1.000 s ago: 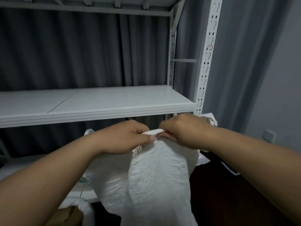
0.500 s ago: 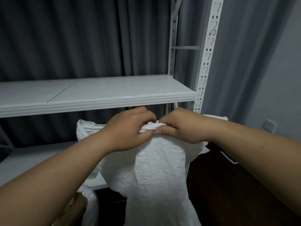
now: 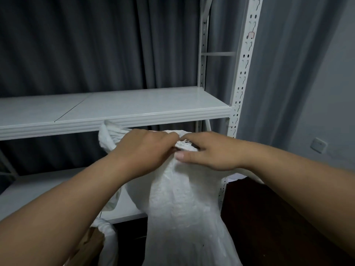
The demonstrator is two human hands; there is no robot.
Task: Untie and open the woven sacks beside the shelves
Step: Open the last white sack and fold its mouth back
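Presently, findings from near to far:

Sack: the white woven sack (image 3: 184, 208) stood upright in front of the shelving, its gathered top held up just below the front lip of the middle shelf (image 3: 134, 106).

Left hand: the left hand (image 3: 142, 148) was curled round the bunched top of the sack, knuckles uppermost, gripping it.

Right hand: the right hand (image 3: 209, 150) pinched the frayed edge (image 3: 184, 144) at the mouth, thumb lying flat along the fabric below.

Second sack: a smaller sack (image 3: 107, 235) with a knotted neck sat low at the left, untouched; in my judgement it was not yet opened.

Post: the slotted post (image 3: 244, 73) rose just behind the right wrist.

Risk, tie: whether a tie remained at the mouth could not be told; pulling the halves apart against a live knot would likely tighten it.

Risk, fabric: the edge showed loose threads; a hard tug there could unravel the weave further.

Risk, shelf: the knuckles were close under the shelf lip; an upward jerk could strike it.

Risk, balance: both hands held the top only; a sideways pull could tip the sack.

Change: against half a second earlier, the hands sat slightly further apart, the right thumb had spread flatter on the fabric, and more of the frayed edge showed between them.
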